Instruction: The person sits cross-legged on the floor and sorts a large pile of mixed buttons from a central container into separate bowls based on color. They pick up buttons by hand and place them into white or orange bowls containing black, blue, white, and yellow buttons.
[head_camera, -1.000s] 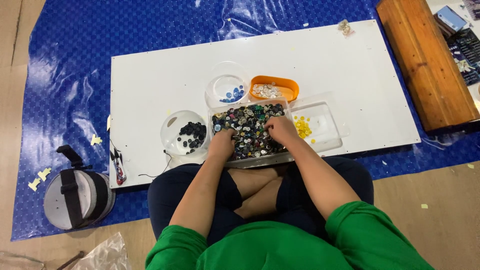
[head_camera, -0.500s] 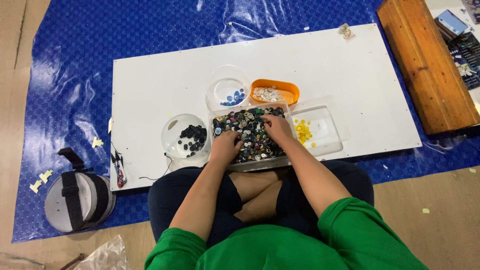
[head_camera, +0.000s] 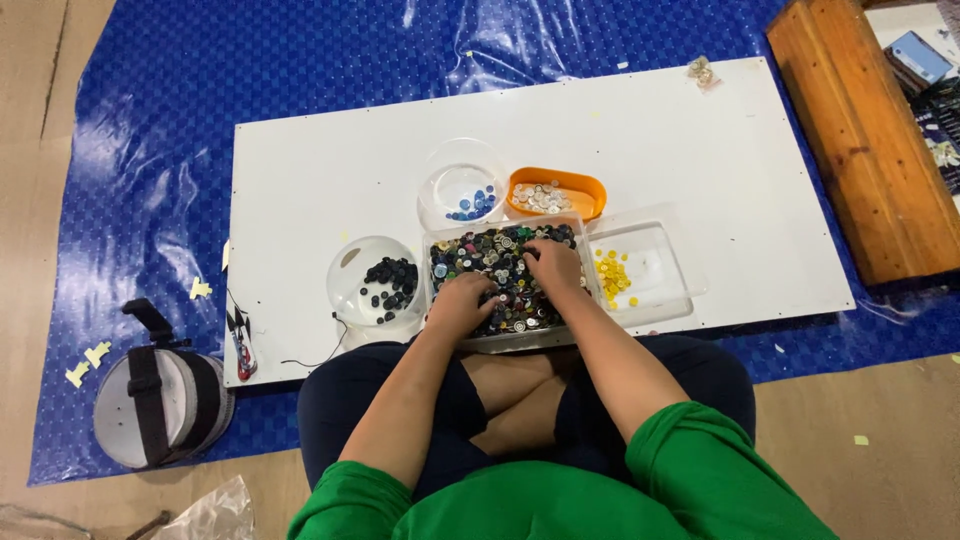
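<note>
We rest our left hand (head_camera: 462, 303) and right hand (head_camera: 553, 262) in the clear tray of mixed buttons (head_camera: 495, 262), palms down. A bowl of black buttons (head_camera: 375, 283) sits just left; yellow buttons (head_camera: 612, 278) lie right.

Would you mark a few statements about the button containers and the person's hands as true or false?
1. Both hands are in the tray of mixed buttons. True: the left hand and right hand rest in it.
2. The yellow buttons lie in the orange bowl. False: they lie in a clear rectangular tray; the orange bowl holds pale buttons.
3. The black buttons are in a clear round bowl left of the mixed tray. True.
4. The containers stand on the wooden bench. False: they stand on a white board.
</note>
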